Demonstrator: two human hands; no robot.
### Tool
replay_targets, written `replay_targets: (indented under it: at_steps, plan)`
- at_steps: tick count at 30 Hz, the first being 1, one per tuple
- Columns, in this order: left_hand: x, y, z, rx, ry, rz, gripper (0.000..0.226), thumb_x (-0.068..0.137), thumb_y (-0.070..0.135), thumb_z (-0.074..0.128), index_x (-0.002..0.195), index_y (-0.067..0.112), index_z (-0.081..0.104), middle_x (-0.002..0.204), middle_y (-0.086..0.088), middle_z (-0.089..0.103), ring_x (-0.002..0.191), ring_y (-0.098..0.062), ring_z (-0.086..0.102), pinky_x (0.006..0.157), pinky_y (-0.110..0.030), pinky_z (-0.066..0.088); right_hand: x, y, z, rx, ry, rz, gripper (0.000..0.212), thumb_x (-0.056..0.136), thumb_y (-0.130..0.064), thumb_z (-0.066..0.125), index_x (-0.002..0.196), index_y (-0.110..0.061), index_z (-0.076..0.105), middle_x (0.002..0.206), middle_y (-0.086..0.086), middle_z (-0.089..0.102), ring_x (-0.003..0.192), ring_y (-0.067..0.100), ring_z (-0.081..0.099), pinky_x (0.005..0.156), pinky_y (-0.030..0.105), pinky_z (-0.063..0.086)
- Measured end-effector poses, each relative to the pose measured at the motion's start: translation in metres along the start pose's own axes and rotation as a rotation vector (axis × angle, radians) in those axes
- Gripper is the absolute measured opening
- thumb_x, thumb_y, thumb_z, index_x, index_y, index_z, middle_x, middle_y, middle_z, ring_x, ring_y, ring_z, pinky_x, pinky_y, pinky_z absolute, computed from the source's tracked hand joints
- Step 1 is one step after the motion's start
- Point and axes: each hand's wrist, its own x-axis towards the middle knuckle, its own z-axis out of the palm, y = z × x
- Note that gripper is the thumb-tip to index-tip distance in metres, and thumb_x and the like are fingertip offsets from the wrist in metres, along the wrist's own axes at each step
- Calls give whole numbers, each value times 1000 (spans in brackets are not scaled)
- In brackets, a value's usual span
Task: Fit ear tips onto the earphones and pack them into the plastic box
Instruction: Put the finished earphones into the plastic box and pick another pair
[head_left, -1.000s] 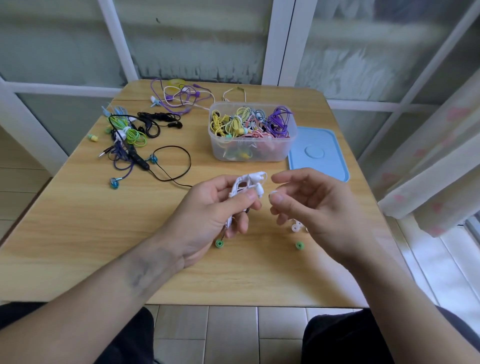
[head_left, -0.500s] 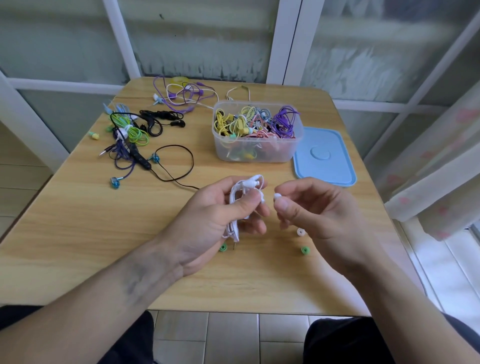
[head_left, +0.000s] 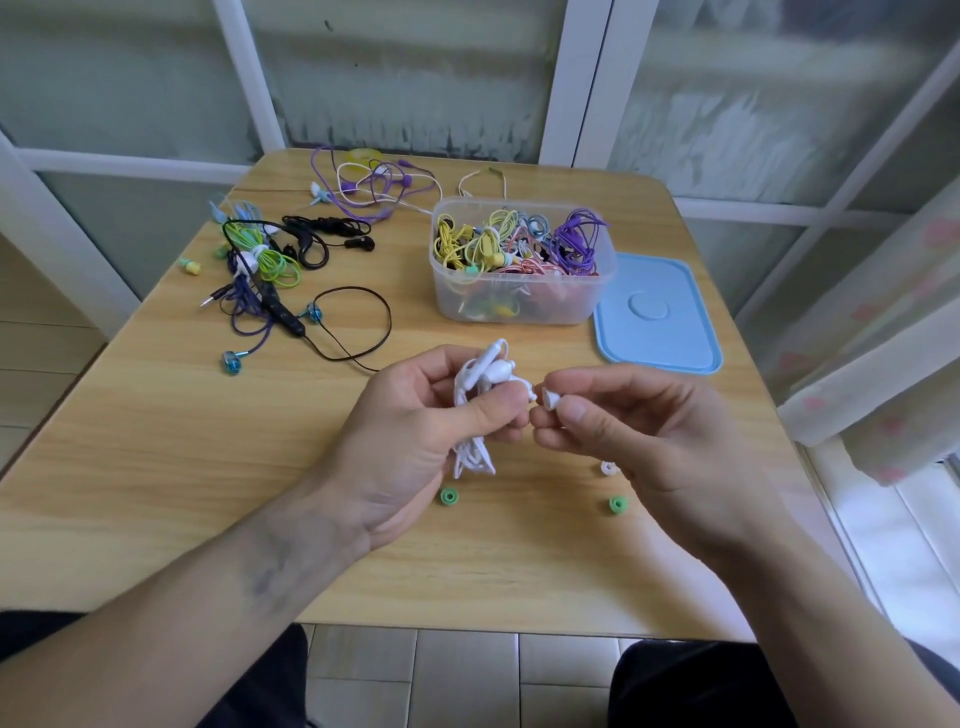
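Note:
My left hand (head_left: 415, 431) grips a bundled pair of white earphones (head_left: 480, 384), one earbud's nozzle pointing right. My right hand (head_left: 649, 431) pinches a small white ear tip (head_left: 550, 399) between thumb and forefinger, a finger's width from that nozzle. On the wooden table (head_left: 156, 467) lie two green ear tips (head_left: 449, 496) (head_left: 618, 504) and another white ear tip (head_left: 608, 467), partly hidden by my right hand. The clear plastic box (head_left: 519, 301) behind my hands holds several coiled yellow, pink and purple earphones.
The box's blue lid (head_left: 657, 317) lies flat to the right of it. A heap of loose earphones (head_left: 270, 270) in green, black, purple and blue covers the table's far left. A window frame stands behind and a curtain (head_left: 883, 338) hangs at right.
My two hands have drawn closer together, and the white ear tip in my right hand now sits almost against the earbud nozzle. The camera has shifted slightly.

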Motion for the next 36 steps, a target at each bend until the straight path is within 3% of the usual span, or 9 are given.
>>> replay_targets:
  at_steps: [5,9,12,16,22,30,36]
  plan:
    - [-3,-2,1,133,31,111,26,67,5,79,90,8,67,84,-14,73,69,-22,69,69,-29,57,0,-2,0,-79,37,-83,20,72,-7,71,91,-3,73,78,12,76,70,25,74,69,29,60]
    - [-5,-1,2,180,41,151,25,70,10,81,93,15,72,83,-7,73,70,-19,66,69,-24,54,-1,-2,2,-160,24,-158,14,73,-7,73,87,-4,74,76,8,76,67,23,74,64,20,55]
    - [-5,-2,2,193,35,127,15,70,12,78,84,18,76,83,-5,72,72,-21,66,72,-28,55,0,0,4,-223,20,-224,12,74,-8,74,86,-5,73,74,4,76,65,20,73,61,16,51]
    - [-6,-3,4,104,27,58,20,64,20,83,83,18,77,84,-7,71,75,-21,66,75,-29,55,1,3,5,-212,-11,-277,10,76,-8,74,86,-7,73,77,4,75,67,23,72,65,21,53]
    - [-6,-2,5,37,-7,7,15,65,16,77,79,17,77,78,-6,70,66,-16,62,68,-24,54,0,1,9,-188,-20,-247,10,75,-5,72,85,-4,70,72,3,76,63,15,72,57,11,48]
    - [-6,-1,5,35,-23,24,14,65,10,71,79,14,75,70,-5,66,61,-16,59,64,-22,53,0,1,7,-119,-77,-178,9,79,0,66,88,1,68,73,6,75,64,16,72,59,14,52]
    - [-7,0,4,60,-62,24,12,65,13,78,76,16,75,71,-5,67,60,-17,59,63,-23,53,0,4,5,-96,-89,-143,11,78,0,67,89,4,68,74,11,75,66,18,73,59,16,52]
